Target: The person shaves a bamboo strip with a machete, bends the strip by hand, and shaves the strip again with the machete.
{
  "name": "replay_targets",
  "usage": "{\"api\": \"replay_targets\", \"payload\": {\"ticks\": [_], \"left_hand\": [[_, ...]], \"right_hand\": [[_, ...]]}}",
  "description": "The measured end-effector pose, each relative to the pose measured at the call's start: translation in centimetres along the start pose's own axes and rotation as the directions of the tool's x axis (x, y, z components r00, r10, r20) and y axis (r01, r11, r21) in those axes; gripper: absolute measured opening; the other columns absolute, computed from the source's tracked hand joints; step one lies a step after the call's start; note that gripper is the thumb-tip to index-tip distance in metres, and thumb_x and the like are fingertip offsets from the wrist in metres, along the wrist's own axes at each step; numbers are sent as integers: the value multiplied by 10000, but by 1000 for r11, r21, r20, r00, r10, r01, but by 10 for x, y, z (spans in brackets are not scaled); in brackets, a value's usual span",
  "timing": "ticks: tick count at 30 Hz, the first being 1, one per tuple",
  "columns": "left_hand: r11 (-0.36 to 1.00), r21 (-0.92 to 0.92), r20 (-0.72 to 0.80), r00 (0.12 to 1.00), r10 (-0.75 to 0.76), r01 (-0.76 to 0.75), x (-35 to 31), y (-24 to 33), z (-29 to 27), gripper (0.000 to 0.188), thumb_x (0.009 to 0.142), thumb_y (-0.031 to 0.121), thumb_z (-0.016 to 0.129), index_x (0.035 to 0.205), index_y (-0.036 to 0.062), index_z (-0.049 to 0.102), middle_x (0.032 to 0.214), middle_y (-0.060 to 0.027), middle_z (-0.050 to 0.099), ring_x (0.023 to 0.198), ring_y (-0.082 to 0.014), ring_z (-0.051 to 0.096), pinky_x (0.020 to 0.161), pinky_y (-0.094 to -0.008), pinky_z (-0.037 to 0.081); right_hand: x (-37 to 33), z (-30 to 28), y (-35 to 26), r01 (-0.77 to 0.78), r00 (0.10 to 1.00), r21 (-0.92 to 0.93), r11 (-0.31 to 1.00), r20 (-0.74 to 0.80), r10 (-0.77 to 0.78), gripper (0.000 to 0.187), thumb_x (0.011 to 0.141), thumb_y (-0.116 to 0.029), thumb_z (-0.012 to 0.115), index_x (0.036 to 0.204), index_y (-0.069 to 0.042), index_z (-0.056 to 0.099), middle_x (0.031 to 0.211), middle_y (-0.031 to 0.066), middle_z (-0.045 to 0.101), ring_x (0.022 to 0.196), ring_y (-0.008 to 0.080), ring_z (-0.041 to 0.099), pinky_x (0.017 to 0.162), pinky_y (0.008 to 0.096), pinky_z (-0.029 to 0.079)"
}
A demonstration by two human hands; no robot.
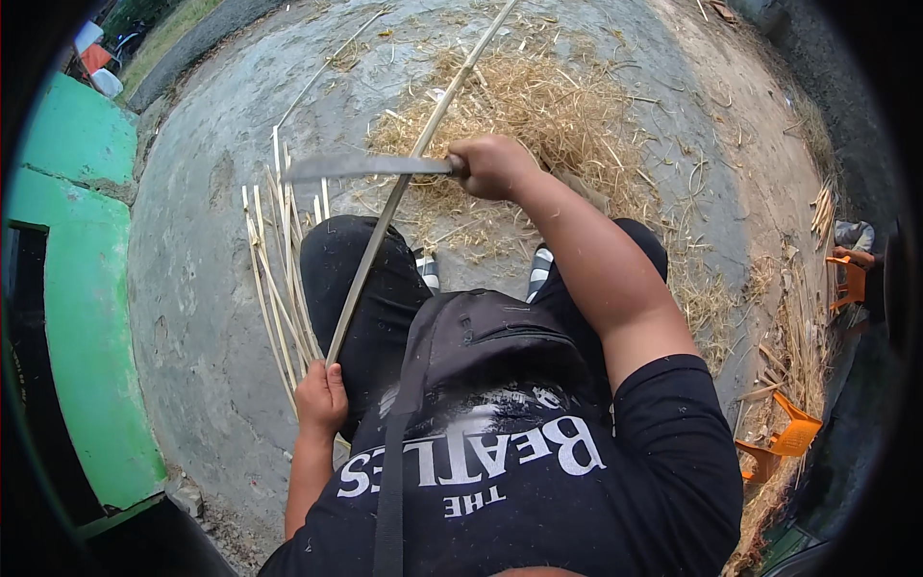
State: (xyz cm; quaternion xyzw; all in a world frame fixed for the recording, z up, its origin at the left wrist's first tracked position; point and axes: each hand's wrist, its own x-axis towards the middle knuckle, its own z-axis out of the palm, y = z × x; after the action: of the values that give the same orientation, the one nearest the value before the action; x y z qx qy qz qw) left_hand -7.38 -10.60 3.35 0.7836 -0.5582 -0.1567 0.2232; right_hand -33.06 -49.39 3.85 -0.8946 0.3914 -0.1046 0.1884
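A long, pale bamboo strip (380,234) slants up from my left thigh, past my knees and toward the far edge of the picture. Its near end sits in my closed left hand (322,398). My right hand (492,166) is wrapped round the handle of a large knife (361,166), a machete by its look. The long blade points left and crosses the strip between my knees and the shavings; whether its edge touches the strip I cannot tell. Several split bamboo strips (274,279) lie beside my left leg.
A heap of curly bamboo shavings (538,101) covers the concrete ground beyond my feet. A green wall (82,288) with a dark opening stands at the left. On the right are orange plastic chairs (796,428), scattered split pieces and straw, and part of another person (870,279).
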Motion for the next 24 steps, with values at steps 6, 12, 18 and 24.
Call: {"api": "replay_targets", "payload": {"ticks": [6,12,18,24], "left_hand": [[1000,3,30,1000,10,-10,13,2,-6,304,1056,274,524,883,25,558,686,-244,595,666,-491,608,573,-538,452],[998,-52,28,999,-34,36,11,0,4,332,1060,277,515,858,17,551,677,-256,586,666,-502,601,575,-545,440],[1000,12,62,998,0,-1,20,7,-17,343,1062,270,516,834,13,526,674,-251,583,656,-493,595,563,-521,434],[997,-74,128,992,-14,23,23,-2,-19,361,1055,276,533,813,11,496,638,-228,548,598,-461,561,543,-480,414]], "right_hand": [[4,-20,64,-467,853,377,800,-47,521,289,833,-199,655,1089,-77,714,1043,182,738,1006,339,705,875,441,536],[-15,-6,-20,80,996,51,996,-47,-78,145,794,-154,675,917,-81,654,853,197,693,854,413,675,753,472,536],[11,-14,57,-528,832,327,784,12,555,271,813,-172,657,1071,-126,727,996,193,735,947,339,721,836,438,559],[-3,0,27,-228,963,180,957,-103,249,233,803,-178,669,1024,-118,712,991,186,734,952,367,711,852,453,563]]}}
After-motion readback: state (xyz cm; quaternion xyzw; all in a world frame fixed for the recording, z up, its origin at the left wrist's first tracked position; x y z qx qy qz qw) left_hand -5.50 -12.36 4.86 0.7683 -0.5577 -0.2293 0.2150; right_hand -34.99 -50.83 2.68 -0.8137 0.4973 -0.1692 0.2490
